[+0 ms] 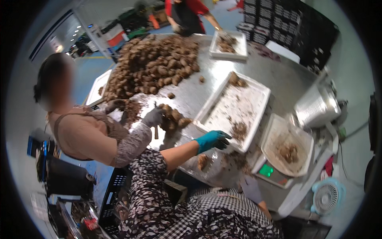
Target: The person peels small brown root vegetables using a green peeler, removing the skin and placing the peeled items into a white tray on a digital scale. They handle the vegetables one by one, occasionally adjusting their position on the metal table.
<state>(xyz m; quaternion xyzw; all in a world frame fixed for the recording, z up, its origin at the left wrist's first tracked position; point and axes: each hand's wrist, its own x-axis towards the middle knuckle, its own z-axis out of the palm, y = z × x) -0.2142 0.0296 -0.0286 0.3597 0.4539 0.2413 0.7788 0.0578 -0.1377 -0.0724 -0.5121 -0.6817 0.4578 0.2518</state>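
Observation:
My left hand (212, 141), in a teal glove with dark fingertips, reaches over the near edge of a white tray (257, 112). Its fingers are extended and nothing shows in them. Inside the tray are brown tuber-like pieces (236, 80) at the far end and a heap of brown scraps (239, 131) near my fingers. My right hand (251, 188), in a pale lilac glove, is low at the table's near edge, below a digital scale (266, 170); its fingers are hard to make out. One brown piece (203, 161) lies on clear plastic (188, 163) below my left wrist.
A large pile of brown tubers (158, 61) covers the far left of the metal table (206, 73). At left, a co-worker's gloved hand (153, 116) touches a smaller cluster (171, 118). Another person's hand (225, 36) is in a far tray (228, 57). A tub (271, 134) sits on the scale.

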